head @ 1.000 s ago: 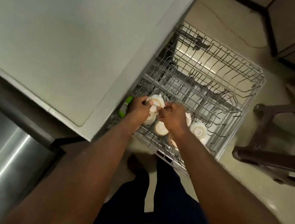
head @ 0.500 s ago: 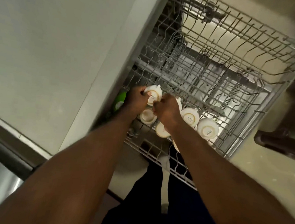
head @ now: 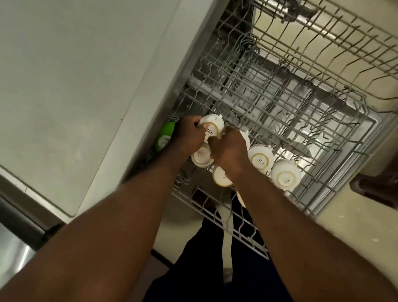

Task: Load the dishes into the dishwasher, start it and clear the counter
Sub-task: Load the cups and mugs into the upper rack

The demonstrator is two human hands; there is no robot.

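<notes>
"In the near left corner of the pulled-out wire rack (head: pixel 274 90), which item is being handled?" asks the first technician.

"One white cup (head: pixel 211 130), base up," answers the second. "The left hand (head: pixel 189 137) grips its left side with curled fingers. The right hand (head: pixel 230 152) curls its fingers on the right side. The base reads SISTA inside a tan ring."

"Adjacent items?"

"Four more inverted cups. The second cup (head: pixel 202 157) and third cup (head: pixel 221 177) sit just below the hands, their print too faint to read. The fourth cup (head: pixel 261 159) and fifth cup (head: pixel 285 177), to the right, both read SISTA. A green container (head: pixel 164 137) sits just left of the left hand, its label illegible. The pale counter (head: pixel 66 61) lies further left."
</notes>
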